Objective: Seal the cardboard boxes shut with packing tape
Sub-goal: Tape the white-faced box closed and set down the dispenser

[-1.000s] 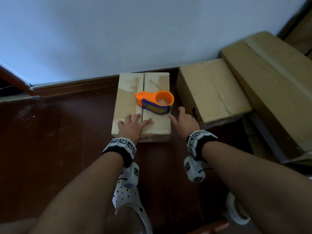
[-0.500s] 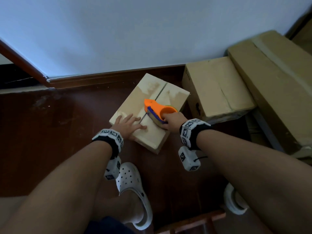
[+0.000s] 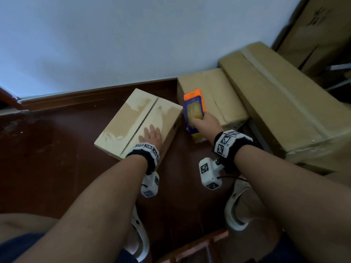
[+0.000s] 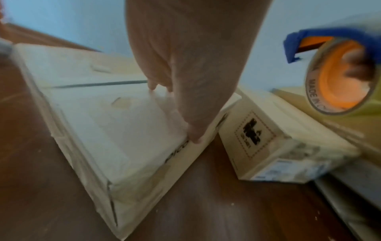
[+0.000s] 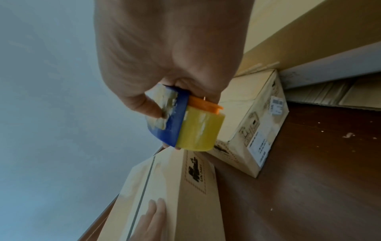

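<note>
Left hand lies flat with fingers straight on the near right flap of the small box, pressing it down. Right hand is curled around the tape dispenser, orange and blue, roll loaded.

Change: half a second ago the dispenser sat on the box top under the right hand; now it is lifted clear and held in the air just right of the box. The box also lies turned on the diagonal, unlike a second ago. Centre seam shows no fresh tape, so sealing appears not yet started; likely next is setting the tape end at a seam end.

Surface: dark wooden floor. Beyond the right hand, a second box and a long box; past both hands, a pale wall above a brown skirting.
</note>
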Demonstrator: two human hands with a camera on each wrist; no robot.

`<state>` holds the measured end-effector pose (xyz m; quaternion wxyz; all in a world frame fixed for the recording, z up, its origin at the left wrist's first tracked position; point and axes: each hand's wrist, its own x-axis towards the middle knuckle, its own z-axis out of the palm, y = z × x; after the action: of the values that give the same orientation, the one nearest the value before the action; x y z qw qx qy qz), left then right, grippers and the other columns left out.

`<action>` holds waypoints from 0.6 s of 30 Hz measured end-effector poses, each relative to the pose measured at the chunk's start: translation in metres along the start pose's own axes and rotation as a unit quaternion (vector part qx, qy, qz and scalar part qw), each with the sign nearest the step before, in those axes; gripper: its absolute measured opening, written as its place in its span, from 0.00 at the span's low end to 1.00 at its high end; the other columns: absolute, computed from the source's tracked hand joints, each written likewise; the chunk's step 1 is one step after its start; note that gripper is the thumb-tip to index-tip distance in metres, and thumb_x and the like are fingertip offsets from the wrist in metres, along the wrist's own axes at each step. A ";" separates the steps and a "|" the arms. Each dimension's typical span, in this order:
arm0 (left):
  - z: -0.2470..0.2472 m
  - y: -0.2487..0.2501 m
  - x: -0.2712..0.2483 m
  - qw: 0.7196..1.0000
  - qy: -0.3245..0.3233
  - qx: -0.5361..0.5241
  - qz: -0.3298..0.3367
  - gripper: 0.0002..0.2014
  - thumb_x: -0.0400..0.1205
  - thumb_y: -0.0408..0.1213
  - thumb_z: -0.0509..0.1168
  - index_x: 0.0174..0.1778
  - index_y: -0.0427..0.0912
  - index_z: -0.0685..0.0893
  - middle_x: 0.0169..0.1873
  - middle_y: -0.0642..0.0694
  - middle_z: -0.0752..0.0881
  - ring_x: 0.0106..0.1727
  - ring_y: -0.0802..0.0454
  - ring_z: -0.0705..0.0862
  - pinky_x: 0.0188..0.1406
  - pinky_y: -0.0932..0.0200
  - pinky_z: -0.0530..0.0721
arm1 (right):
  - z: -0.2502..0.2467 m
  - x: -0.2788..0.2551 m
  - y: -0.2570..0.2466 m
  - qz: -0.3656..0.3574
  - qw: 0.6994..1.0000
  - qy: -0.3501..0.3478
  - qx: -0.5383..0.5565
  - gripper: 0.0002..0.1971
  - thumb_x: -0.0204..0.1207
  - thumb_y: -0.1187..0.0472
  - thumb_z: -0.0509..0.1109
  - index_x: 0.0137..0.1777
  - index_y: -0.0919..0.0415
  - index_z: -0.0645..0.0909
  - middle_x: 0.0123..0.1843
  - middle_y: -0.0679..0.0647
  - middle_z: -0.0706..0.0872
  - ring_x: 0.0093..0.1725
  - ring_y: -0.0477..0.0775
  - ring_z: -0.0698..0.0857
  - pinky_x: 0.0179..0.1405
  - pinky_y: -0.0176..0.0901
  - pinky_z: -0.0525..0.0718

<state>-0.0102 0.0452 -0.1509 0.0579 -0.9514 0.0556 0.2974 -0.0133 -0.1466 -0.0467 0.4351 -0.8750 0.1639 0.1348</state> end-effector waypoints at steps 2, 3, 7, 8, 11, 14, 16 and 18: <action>0.007 -0.005 -0.005 0.999 0.002 0.027 0.043 0.35 0.87 0.27 0.53 0.84 0.37 0.38 0.84 0.37 0.36 0.84 0.34 0.40 0.81 0.36 0.57 | -0.007 -0.006 0.005 0.018 1.000 -0.013 0.014 0.27 0.62 0.48 0.62 0.57 0.66 0.78 0.49 0.59 0.83 0.48 0.61 0.82 0.35 0.42 0.73; 0.009 -0.014 -0.009 0.996 0.002 0.045 0.075 0.36 0.86 0.25 0.53 0.84 0.38 0.37 0.84 0.40 0.35 0.85 0.37 0.40 0.81 0.37 0.58 | -0.010 -0.007 0.008 0.022 1.000 -0.017 0.012 0.27 0.60 0.47 0.59 0.55 0.65 0.77 0.48 0.59 0.82 0.47 0.60 0.80 0.36 0.43 0.72; -0.005 -0.088 -0.025 0.982 -0.001 0.132 0.133 0.41 0.84 0.22 0.53 0.85 0.51 0.37 0.84 0.56 0.35 0.86 0.47 0.45 0.80 0.34 0.59 | -0.009 -0.009 0.023 0.034 0.999 -0.018 0.030 0.30 0.60 0.43 0.62 0.56 0.64 0.78 0.53 0.61 0.85 0.52 0.61 0.84 0.53 0.51 0.83; -0.013 -0.103 -0.027 0.986 -0.011 0.123 0.112 0.39 0.84 0.23 0.53 0.86 0.54 0.42 0.84 0.58 0.39 0.85 0.47 0.47 0.80 0.33 0.58 | -0.008 -0.010 0.025 0.034 0.999 -0.020 0.031 0.32 0.59 0.42 0.62 0.58 0.64 0.78 0.53 0.59 0.85 0.52 0.60 0.83 0.55 0.50 0.82; -0.028 -0.106 -0.019 0.998 -0.016 -0.050 0.018 0.26 0.88 0.31 0.49 0.84 0.48 0.57 0.85 0.51 0.50 0.84 0.41 0.56 0.80 0.39 0.57 | -0.006 -0.014 0.030 0.035 0.998 -0.034 0.037 0.29 0.63 0.46 0.63 0.59 0.64 0.77 0.54 0.59 0.84 0.53 0.60 0.83 0.55 0.50 0.82; -0.016 -0.055 -0.008 0.995 -0.004 -0.094 -0.019 0.31 0.88 0.48 0.55 0.85 0.46 0.52 0.85 0.41 0.45 0.82 0.33 0.57 0.81 0.42 0.58 | -0.003 -0.016 0.035 0.037 0.998 -0.036 0.045 0.25 0.67 0.48 0.64 0.59 0.64 0.78 0.56 0.63 0.85 0.56 0.64 0.84 0.59 0.57 0.83; -0.002 -0.021 -0.005 0.999 -0.015 -0.026 -0.039 0.42 0.83 0.62 0.56 0.85 0.48 0.42 0.84 0.38 0.41 0.84 0.33 0.50 0.78 0.34 0.55 | 0.000 -0.013 0.041 0.033 0.998 -0.029 0.055 0.24 0.69 0.41 0.65 0.53 0.62 0.80 0.53 0.65 0.87 0.54 0.66 0.86 0.58 0.60 0.84; 0.006 0.000 -0.006 0.998 -0.011 0.045 -0.040 0.46 0.83 0.49 0.63 0.84 0.47 0.34 0.83 0.35 0.37 0.84 0.35 0.40 0.77 0.26 0.53 | 0.002 -0.010 0.049 0.027 0.998 -0.026 0.042 0.27 0.74 0.35 0.63 0.47 0.62 0.82 0.48 0.66 0.89 0.51 0.66 0.88 0.56 0.60 0.84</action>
<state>-0.0181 0.0466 -0.1521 0.1135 -0.9459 0.0300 0.3026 -0.0420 -0.1708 -0.0792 0.4719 -0.8473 0.1820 0.1618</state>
